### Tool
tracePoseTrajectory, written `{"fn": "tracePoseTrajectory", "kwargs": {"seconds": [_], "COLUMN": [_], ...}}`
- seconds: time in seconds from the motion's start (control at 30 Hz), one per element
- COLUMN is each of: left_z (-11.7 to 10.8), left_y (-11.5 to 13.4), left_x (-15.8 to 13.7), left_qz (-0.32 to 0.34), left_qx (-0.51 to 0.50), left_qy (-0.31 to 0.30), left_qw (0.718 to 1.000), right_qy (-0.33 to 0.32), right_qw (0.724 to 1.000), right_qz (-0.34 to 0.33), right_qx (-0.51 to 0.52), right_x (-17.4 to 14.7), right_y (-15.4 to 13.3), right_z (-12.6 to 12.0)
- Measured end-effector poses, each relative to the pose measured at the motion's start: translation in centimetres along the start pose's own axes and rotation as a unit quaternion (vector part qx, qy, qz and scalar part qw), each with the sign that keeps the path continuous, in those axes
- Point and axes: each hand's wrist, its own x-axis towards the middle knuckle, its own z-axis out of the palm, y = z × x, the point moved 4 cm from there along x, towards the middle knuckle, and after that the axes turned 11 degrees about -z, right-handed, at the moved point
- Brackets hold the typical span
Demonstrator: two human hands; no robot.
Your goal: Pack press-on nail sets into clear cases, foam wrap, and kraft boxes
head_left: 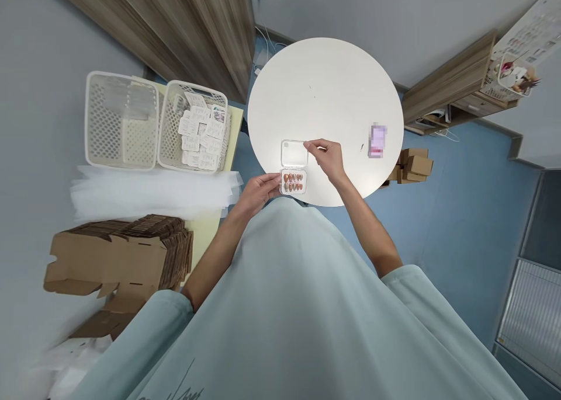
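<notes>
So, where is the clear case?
In the head view, the clear case is open at the near edge of the round table, between the left hand and right hand.

Loose, pale blue-green shirt (298, 306) fills lower centre of frame. Wide, elbow-length sleeves (160, 315) at lower left and right (left hand (258, 193), right hand (328, 159) bare). Thin, dark, script-like marking (187, 396) on bottom edge, partly cropped.

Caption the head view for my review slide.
At a white table, the left hand holds a clear case of small colored pieces while the right hand touches its open lid.
</notes>
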Motion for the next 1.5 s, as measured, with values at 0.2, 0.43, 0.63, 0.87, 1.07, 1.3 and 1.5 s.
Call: {"fn": "tracePoseTrajectory", "kwargs": {"seconds": [0.2,0.43,0.63,0.87,1.07,1.3,1.5], "left_z": [-0.7,-0.8,-0.3,-0.2,0.5,1.1,1.2], "left_y": [0.8,2.0,2.2,2.4,3.3,4.1,4.3], "left_x": [0.7,1.2,1.1,1.2,0.1,-1.4,-1.4], "left_qz": [0.024,0.021,0.002,0.008,0.032,0.067,0.077], "left_qx": [-0.003,-0.042,-0.058,-0.048,-0.011,0.081,0.092], "left_qy": [-0.001,-0.025,-0.039,-0.038,-0.053,-0.023,-0.012], "left_qw": [1.000,0.999,0.998,0.998,0.998,0.994,0.993], "right_qy": [-0.045,-0.127,-0.113,-0.087,-0.132,-0.129,-0.136], "right_qw": [0.995,0.984,0.989,0.993,0.979,0.980,0.980], "right_qz": [-0.091,-0.126,-0.097,0.054,0.095,0.093,0.091], "right_qx": [0.002,0.010,0.011,0.058,0.119,0.119,0.113], "right_x": [-1.7,-6.4,-8.1,-8.6,-8.8,-8.6,-8.4], "right_y": [-2.7,-3.2,-2.2,-1.3,-1.8,-1.3,-0.9], "right_z": [-0.6,-0.5,-0.2,0.0,1.3,1.4,1.4]}}
